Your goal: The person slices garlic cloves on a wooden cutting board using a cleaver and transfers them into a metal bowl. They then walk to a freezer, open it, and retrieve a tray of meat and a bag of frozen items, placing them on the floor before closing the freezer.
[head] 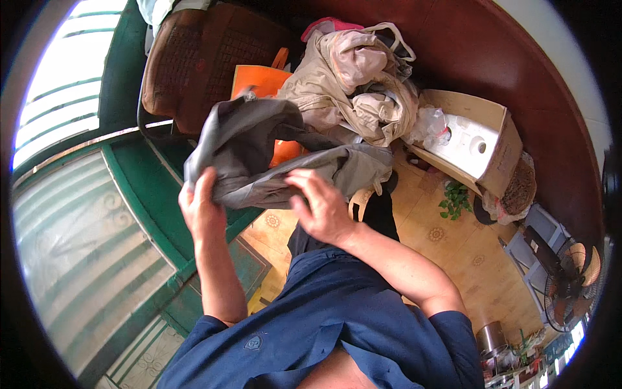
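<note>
A grey cloth garment [345,170] is held up before me, bunched and folded, with an opening in its middle. My left hand [201,199] grips its near left edge, the thumb pressed on the fabric. My right hand [320,209], slightly blurred, touches the garment's near edge with its fingertips; its thumb stands apart from them below the cloth. Behind the garment lies a heap of beige clothes [320,82]. An orange bag [262,80] is partly hidden by the grey cloth.
A brown woven-back chair [204,68] stands at the back left, beside a green-framed glass door [97,233]. To the right are a cardboard box [510,136] with white foam, a leafy plant [455,199] and a fan [573,287]. The floor is patterned tile [437,253].
</note>
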`<state>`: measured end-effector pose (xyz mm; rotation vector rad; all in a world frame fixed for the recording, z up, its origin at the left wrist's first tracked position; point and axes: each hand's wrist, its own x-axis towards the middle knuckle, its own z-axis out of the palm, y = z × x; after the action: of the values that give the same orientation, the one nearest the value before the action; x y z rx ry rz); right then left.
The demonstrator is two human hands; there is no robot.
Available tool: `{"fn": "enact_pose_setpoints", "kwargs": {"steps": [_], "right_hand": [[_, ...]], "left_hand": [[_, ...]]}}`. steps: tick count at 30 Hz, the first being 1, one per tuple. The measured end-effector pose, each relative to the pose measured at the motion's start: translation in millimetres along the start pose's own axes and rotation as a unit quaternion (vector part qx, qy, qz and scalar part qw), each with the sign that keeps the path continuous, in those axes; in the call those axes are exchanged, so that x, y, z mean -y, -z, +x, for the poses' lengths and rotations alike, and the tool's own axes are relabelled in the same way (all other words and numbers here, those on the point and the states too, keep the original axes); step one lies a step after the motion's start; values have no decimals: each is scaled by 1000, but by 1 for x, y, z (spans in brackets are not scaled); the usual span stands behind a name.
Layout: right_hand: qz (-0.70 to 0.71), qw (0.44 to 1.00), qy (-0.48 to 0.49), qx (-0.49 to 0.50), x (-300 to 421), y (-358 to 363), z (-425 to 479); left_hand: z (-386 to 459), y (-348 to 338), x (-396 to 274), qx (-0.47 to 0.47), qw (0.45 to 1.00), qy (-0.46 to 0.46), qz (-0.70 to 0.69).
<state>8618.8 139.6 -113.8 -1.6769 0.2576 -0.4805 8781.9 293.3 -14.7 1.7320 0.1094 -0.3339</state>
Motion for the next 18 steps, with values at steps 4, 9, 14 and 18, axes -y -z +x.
{"fn": "enact_pose_setpoints", "kwargs": {"steps": [4, 9, 14, 18], "right_hand": [[-38, 995, 54, -73, -8, 35, -10], [-126, 978, 161, -51, 57, 85, -28], [-335, 935, 3, 111, 12, 98, -41], [-380, 896, -14, 227, 32, 123, -56]], "left_hand": [[-70, -17, -59, -4, 988, -111, -104], [-157, -40, -113, -32, 962, -193, -190], [-202, -75, -123, -86, 904, -415, -55], [-224, -93, -127, -79, 867, -491, 14]]}}
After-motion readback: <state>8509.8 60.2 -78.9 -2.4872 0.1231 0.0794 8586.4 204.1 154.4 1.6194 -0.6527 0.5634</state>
